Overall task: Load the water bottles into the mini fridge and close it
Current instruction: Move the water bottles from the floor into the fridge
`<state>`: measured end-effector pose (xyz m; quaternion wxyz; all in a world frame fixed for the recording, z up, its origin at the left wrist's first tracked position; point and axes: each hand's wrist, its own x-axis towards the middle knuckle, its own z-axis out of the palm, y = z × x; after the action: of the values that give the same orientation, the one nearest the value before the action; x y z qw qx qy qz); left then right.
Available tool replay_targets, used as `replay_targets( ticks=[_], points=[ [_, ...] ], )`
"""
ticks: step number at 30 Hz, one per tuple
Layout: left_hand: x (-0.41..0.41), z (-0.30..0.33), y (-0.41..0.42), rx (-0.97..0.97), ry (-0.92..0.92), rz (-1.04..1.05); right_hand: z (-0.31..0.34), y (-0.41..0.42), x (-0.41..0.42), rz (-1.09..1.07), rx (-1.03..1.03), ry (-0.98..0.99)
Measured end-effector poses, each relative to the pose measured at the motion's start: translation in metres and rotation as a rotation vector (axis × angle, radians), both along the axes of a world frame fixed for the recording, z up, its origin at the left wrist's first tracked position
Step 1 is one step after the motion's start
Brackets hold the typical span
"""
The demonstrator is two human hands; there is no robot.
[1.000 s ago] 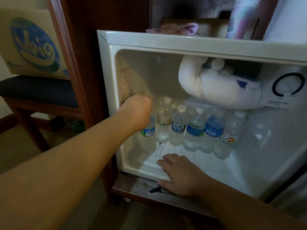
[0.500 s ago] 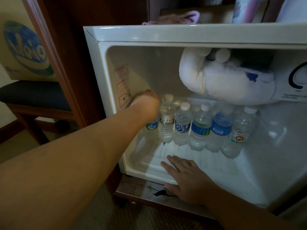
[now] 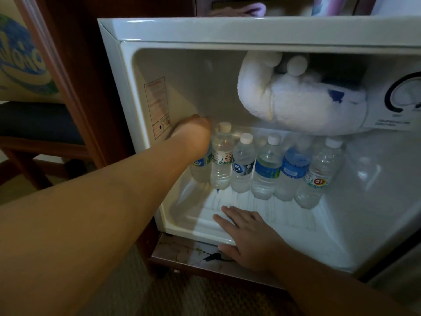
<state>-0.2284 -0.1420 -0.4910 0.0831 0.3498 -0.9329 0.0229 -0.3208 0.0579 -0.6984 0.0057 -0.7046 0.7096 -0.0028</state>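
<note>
Left hand [image 3: 193,135]: reaches into the mini fridge [image 3: 205,30], grip curled over the top of the leftmost water bottle [image 3: 201,166] at frame centre-left. Right hand [image 3: 245,233]: fingers spread flat on the fridge floor's front lip, lower centre. Row of five more bottles [image 3: 266,169]: upright along the back, touching side by side. Frost-caked freezer box [image 3: 296,103]: hangs just above their caps. Thermostat dial [image 3: 405,94]: right edge. Cardboard box [image 3: 20,58] on chair [image 3: 38,124]: upper left.
</note>
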Motion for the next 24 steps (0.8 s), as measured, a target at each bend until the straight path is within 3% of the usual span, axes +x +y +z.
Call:
replay_targets(
  ticks=[15, 21, 24],
  points=[
    [0.029, 0.012, 0.035, -0.057, 0.049, 0.044, 0.009, 0.001, 0.003, -0.043, 0.059, -0.066],
    [0.114, -0.004, 0.066, -0.192, 0.320, -0.253, 0.017, -0.012, 0.027, -0.101, -0.026, 0.025],
    [0.179, -0.026, 0.067, -0.273, 0.226, -0.420, 0.023, -0.025, 0.060, -0.067, -0.160, 0.054]
  ],
)
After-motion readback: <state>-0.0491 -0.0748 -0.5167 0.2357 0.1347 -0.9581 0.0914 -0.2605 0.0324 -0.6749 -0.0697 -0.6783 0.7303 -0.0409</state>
